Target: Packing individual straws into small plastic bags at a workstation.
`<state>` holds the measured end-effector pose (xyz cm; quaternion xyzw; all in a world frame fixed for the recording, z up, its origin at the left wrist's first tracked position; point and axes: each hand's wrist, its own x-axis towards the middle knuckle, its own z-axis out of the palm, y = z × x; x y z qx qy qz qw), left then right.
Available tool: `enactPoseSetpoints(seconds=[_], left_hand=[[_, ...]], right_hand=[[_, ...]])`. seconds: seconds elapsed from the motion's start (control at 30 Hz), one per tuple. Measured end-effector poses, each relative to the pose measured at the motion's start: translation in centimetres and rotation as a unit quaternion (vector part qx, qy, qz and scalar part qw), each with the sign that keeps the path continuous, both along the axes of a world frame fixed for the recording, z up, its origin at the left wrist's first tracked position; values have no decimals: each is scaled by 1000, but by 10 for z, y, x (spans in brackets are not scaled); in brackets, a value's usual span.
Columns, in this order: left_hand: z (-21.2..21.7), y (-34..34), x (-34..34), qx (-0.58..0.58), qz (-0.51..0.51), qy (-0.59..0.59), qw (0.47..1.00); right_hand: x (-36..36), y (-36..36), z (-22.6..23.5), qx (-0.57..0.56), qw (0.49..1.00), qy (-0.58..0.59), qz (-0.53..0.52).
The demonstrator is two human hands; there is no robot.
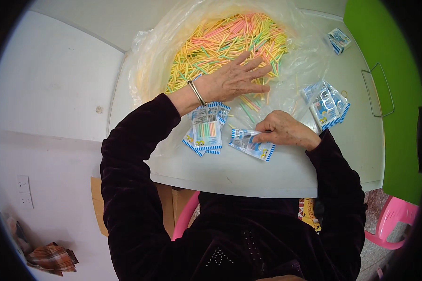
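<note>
A large clear plastic bag [305, 61] lies open on the table, heaped with thin pastel sticks [229, 40] in yellow, pink and green. Over the near edge of that heap my left hand [237, 79] is spread, palm down, fingers apart, with a bangle at the wrist. My right hand [288, 129] pinches the upper edge of a small blue-and-white plastic packet [255, 146] near the table's front. Left of it, several similar packets [207, 133] lie stacked; the top one shows a row of sticks through its window. A few loose sticks [251, 105] lie between my hands.
More packets [327, 105] are piled right of my right hand, beside a rubber band [344, 93]. A small blue-and-white bundle [339, 40] stands at the far right. A green panel [389, 61] with a wire handle borders the white table [248, 182] on the right.
</note>
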<state>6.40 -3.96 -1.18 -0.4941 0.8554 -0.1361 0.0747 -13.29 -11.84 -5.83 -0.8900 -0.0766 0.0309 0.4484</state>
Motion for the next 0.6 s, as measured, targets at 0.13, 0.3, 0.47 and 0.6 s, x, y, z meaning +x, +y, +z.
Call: enactPoseSetpoints(seconds=[0.13,0.3,0.47,0.6], left_hand=[[-6,-5,8,14,-42,-5,999],[-3,-7,16,53,-31,-15,998],[-4,-2,18,15,-44,-28,999],[-8,2,26,2,15,44,999]], right_hand=[[2,0,6,-6,999,33,13],[1,0,9,-5,999,49,13],[3,-1,5,-5,999,36,20],[2,-1,3,-4,999,39,22]])
